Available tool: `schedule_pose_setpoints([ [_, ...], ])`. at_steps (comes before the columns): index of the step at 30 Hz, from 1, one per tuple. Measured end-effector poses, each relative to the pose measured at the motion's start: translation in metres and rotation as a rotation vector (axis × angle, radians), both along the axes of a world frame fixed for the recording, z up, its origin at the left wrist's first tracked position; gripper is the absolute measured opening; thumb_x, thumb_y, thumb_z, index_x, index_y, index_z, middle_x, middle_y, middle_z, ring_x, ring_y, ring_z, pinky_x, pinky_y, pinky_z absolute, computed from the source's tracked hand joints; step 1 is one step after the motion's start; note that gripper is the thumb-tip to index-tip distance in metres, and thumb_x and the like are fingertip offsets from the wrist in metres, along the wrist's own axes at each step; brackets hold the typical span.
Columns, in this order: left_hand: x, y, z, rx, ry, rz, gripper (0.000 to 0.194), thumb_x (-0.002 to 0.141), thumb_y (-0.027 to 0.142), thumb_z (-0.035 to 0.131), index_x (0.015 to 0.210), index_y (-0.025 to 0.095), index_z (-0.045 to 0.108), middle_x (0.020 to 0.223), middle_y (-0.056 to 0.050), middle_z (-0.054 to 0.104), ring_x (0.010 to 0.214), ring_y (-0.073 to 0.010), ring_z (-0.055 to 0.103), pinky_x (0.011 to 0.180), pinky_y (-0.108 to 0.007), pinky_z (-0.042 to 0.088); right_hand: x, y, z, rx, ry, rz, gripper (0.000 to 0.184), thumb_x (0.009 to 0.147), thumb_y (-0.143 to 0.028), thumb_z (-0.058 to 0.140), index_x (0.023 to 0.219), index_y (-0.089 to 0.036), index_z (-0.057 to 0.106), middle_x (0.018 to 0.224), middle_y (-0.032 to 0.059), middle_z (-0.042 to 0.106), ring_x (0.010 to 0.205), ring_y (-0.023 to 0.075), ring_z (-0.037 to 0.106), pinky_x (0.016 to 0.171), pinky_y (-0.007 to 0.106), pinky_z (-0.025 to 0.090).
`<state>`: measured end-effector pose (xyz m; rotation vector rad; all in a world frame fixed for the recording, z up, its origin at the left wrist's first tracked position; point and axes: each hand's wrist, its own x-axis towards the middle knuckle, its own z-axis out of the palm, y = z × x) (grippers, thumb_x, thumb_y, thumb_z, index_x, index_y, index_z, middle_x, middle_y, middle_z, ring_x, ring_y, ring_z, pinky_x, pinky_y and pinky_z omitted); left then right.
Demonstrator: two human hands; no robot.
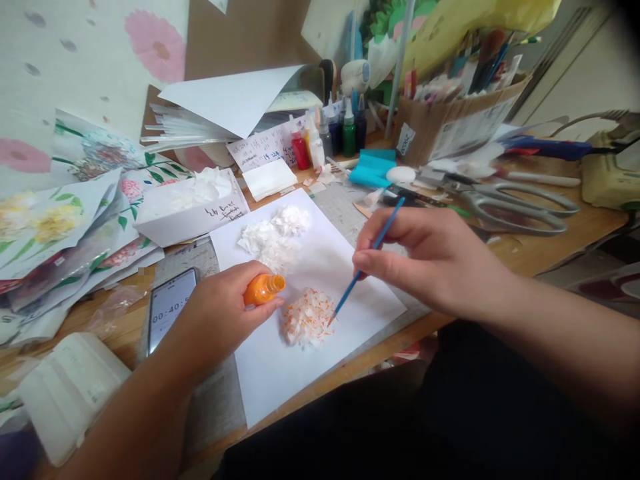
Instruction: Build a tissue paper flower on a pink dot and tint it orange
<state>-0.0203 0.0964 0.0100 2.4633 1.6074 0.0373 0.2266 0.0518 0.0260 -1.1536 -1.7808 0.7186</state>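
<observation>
A small uncapped bottle of orange paint [263, 289] lies tilted in my left hand [225, 307], fingers wrapped round it and its mouth pointing right. My right hand [420, 257] pinches a thin blue paintbrush [373, 253] near its middle. The brush tip meets the right edge of a white ruffled flower [307, 319] whose petal edges carry orange flecks. That flower rests on a white sheet of paper [280, 393]. Further back on the sheet sit several plain white ruffled flowers [275, 237], close together.
A phone [173, 303] running a timer lies left of the sheet. Behind stand a white box of ruffled pieces [195, 213], paint bottles [349, 130] and a cardboard box of brushes [455, 127]. Grey scissors [520, 203] lie at right. Painted flower sheets [45, 220] are piled at left.
</observation>
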Motion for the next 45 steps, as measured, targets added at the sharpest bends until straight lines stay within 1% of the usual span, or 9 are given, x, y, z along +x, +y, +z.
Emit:
schedule_pose_setpoints([
  [5, 0.0017, -0.0005, 0.0008, 0.008, 0.003, 0.019, 0.024, 0.074, 0.048, 0.057, 0.079, 0.024, 0.054, 0.068, 0.006, 0.056, 0.062, -0.0139, 0.049, 0.057, -0.026, 0.036, -0.0018, -0.0018, 0.0003, -0.013, 0.019, 0.011, 0.009, 0.076, -0.02, 0.06, 0.067, -0.018, 0.058, 0.062, -0.0013, 0.062, 0.059, 0.012, 0.058, 0.056, 0.025, 0.046],
  [11, 0.0062, -0.0016, 0.0051, -0.012, 0.016, 0.042, 0.021, 0.072, 0.044, 0.057, 0.078, 0.024, 0.056, 0.068, 0.005, 0.058, 0.062, -0.0145, 0.051, 0.058, -0.027, 0.036, -0.0022, -0.0008, -0.0021, -0.04, 0.025, 0.005, 0.01, 0.076, -0.02, 0.06, 0.067, -0.018, 0.057, 0.064, 0.0007, 0.063, 0.062, 0.0146, 0.058, 0.057, 0.028, 0.046],
  [16, 0.0012, -0.0012, 0.0005, 0.046, -0.001, 0.019, 0.024, 0.072, 0.046, 0.056, 0.082, 0.024, 0.058, 0.071, 0.004, 0.06, 0.063, -0.0146, 0.052, 0.058, -0.027, 0.036, -0.0011, -0.0015, -0.0023, -0.04, 0.036, 0.009, 0.011, 0.077, -0.022, 0.06, 0.067, -0.02, 0.058, 0.065, -0.0003, 0.062, 0.061, 0.0137, 0.057, 0.055, 0.027, 0.045],
  [22, -0.0015, -0.0014, -0.0019, 0.058, -0.014, -0.009, 0.024, 0.072, 0.045, 0.056, 0.084, 0.024, 0.057, 0.074, 0.003, 0.061, 0.065, -0.0156, 0.054, 0.058, -0.026, 0.036, 0.0001, 0.0007, -0.0047, -0.054, -0.029, 0.0, 0.012, 0.075, -0.026, 0.064, 0.065, -0.02, 0.061, 0.065, 0.0015, 0.062, 0.063, 0.0172, 0.058, 0.058, 0.031, 0.046],
  [27, -0.0013, -0.0013, -0.002, 0.053, -0.016, 0.0, 0.025, 0.071, 0.045, 0.057, 0.085, 0.024, 0.057, 0.076, 0.003, 0.062, 0.067, -0.0159, 0.053, 0.058, -0.026, 0.035, 0.0043, 0.0034, -0.0035, -0.086, -0.042, -0.051, 0.012, 0.075, -0.025, 0.065, 0.064, -0.02, 0.062, 0.061, 0.0004, 0.06, 0.06, 0.0161, 0.057, 0.055, 0.031, 0.045],
  [32, -0.0005, -0.0021, -0.0014, 0.043, -0.033, 0.009, 0.023, 0.071, 0.044, 0.058, 0.082, 0.024, 0.058, 0.073, 0.003, 0.06, 0.064, -0.0149, 0.052, 0.057, -0.026, 0.035, 0.001, 0.0048, -0.0051, -0.069, -0.062, -0.043, 0.012, 0.073, -0.024, 0.066, 0.064, -0.019, 0.061, 0.063, 0.0006, 0.061, 0.062, 0.0166, 0.058, 0.056, 0.031, 0.046],
  [35, -0.0002, -0.002, -0.0016, 0.047, -0.038, 0.012, 0.024, 0.07, 0.044, 0.058, 0.083, 0.024, 0.058, 0.074, 0.003, 0.061, 0.065, -0.0155, 0.053, 0.057, -0.027, 0.035, 0.0001, 0.005, -0.0059, -0.088, -0.032, -0.022, 0.013, 0.075, -0.025, 0.065, 0.064, -0.019, 0.06, 0.063, 0.0006, 0.061, 0.061, 0.016, 0.058, 0.056, 0.031, 0.046],
  [38, -0.0004, -0.0016, -0.0018, 0.042, -0.034, 0.017, 0.024, 0.07, 0.044, 0.058, 0.083, 0.024, 0.058, 0.073, 0.003, 0.061, 0.064, -0.0159, 0.053, 0.057, -0.027, 0.035, 0.0019, 0.0054, -0.0061, -0.107, 0.011, -0.031, 0.013, 0.076, -0.024, 0.064, 0.065, -0.019, 0.06, 0.063, 0.0007, 0.061, 0.061, 0.0155, 0.058, 0.055, 0.03, 0.046],
  [45, 0.0002, -0.0014, -0.0018, 0.037, -0.024, 0.017, 0.025, 0.07, 0.047, 0.057, 0.082, 0.025, 0.057, 0.073, 0.003, 0.061, 0.065, -0.0163, 0.053, 0.057, -0.027, 0.035, 0.0004, 0.0055, -0.0073, -0.051, -0.048, -0.082, 0.01, 0.073, -0.024, 0.067, 0.065, -0.02, 0.062, 0.062, -0.0003, 0.06, 0.063, 0.0161, 0.058, 0.058, 0.031, 0.047],
])
